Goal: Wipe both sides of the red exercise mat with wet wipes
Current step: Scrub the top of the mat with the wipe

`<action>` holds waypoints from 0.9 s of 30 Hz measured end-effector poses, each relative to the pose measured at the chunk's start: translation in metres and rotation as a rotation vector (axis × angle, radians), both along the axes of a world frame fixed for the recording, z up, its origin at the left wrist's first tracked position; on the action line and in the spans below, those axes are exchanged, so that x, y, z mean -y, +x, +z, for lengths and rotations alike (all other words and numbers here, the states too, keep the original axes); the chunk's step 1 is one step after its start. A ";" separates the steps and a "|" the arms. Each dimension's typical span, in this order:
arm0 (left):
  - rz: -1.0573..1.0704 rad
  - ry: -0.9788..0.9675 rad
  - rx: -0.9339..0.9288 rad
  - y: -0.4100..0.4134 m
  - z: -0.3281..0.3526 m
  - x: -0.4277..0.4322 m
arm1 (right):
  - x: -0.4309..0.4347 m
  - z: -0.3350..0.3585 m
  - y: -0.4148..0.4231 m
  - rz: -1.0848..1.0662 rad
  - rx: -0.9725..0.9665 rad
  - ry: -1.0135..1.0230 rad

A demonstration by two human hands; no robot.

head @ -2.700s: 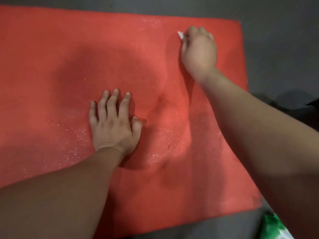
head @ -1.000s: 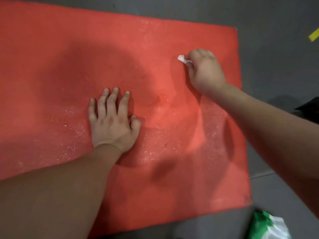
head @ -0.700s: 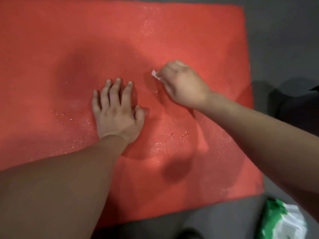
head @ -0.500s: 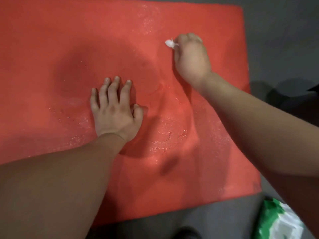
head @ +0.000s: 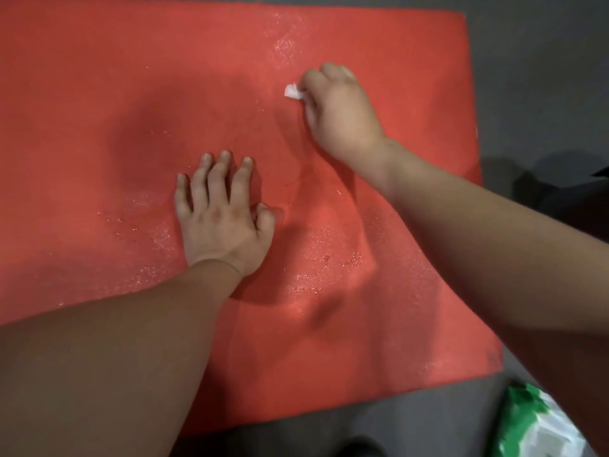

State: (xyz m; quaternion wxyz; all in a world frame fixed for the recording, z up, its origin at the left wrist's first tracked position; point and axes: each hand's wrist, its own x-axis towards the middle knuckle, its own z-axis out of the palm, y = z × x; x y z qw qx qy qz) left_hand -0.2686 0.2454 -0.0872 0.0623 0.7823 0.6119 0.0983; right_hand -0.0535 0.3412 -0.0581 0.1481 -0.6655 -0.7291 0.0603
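The red exercise mat (head: pixel 99 94) lies flat on a grey floor and fills most of the head view. Wet, shiny patches show near its middle and top. My left hand (head: pixel 220 219) presses flat on the mat near its centre, fingers spread and straight. My right hand (head: pixel 339 110) is farther up and to the right, fingers curled round a small white wet wipe (head: pixel 292 92), of which only a corner sticks out at the left of the fist. The wipe is down against the mat surface.
A green and white wet-wipe pack (head: pixel 540 423) lies on the grey floor (head: pixel 543 77) just past the mat's near right corner. A dark object (head: pixel 576 192) sits at the right edge beside the mat. The mat's right and near edges are in view.
My right hand with the wipe has swept back and forth across the mat's upper right part, and since half a second ago it has come slightly nearer. My left hand has stayed planted.
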 end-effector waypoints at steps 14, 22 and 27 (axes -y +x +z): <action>0.000 -0.006 0.020 0.000 0.000 0.001 | 0.059 0.005 0.028 0.061 0.094 -0.066; 0.002 0.013 0.007 0.000 -0.003 0.001 | 0.122 0.008 -0.014 0.542 -0.009 -0.178; -0.002 0.015 0.009 0.000 -0.003 0.001 | 0.085 0.006 0.009 0.287 0.050 -0.077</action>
